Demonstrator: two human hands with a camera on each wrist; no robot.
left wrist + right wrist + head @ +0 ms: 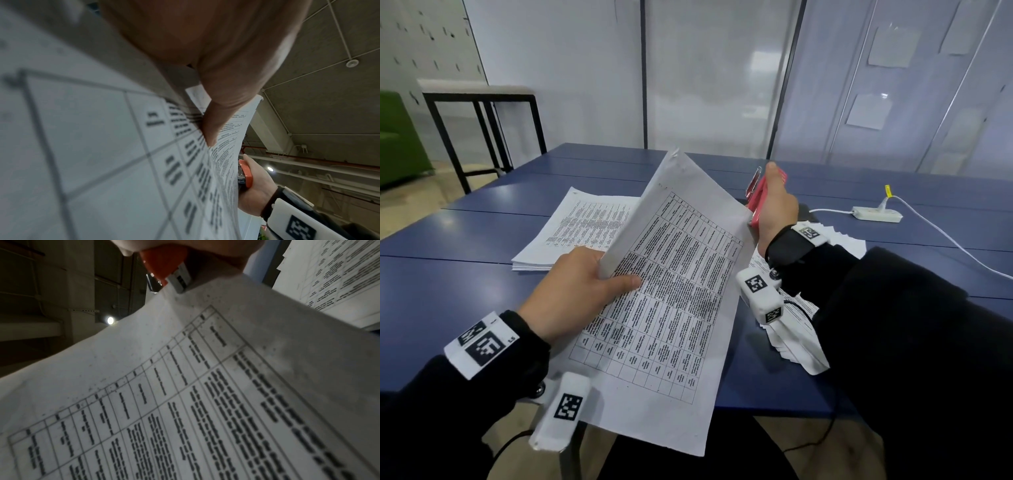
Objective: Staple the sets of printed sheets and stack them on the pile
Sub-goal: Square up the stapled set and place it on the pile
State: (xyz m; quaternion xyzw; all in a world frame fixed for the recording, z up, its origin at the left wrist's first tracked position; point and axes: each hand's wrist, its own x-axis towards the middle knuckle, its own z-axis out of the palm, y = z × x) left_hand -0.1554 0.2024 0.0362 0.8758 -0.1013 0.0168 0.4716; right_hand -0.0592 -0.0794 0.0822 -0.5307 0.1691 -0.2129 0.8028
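My left hand (585,284) grips a set of printed sheets (671,308) by its left edge, thumb on top, holding it tilted above the blue table (465,233). The top page curls up at the far corner. In the left wrist view the thumb (213,123) presses on the printed sheets (102,146). My right hand (774,212) holds a red stapler (760,195) upright just beyond the set's right corner. From the right wrist, the stapler (164,267) shows just above the sheets' (205,386) corner. A pile of printed sheets (582,229) lies on the table behind.
More loose printed sheets (835,243) lie fanned under my right forearm. A white power strip (876,214) with a white cable sits at the table's right. A black-framed side table (479,99) and a green seat (397,137) stand at the far left.
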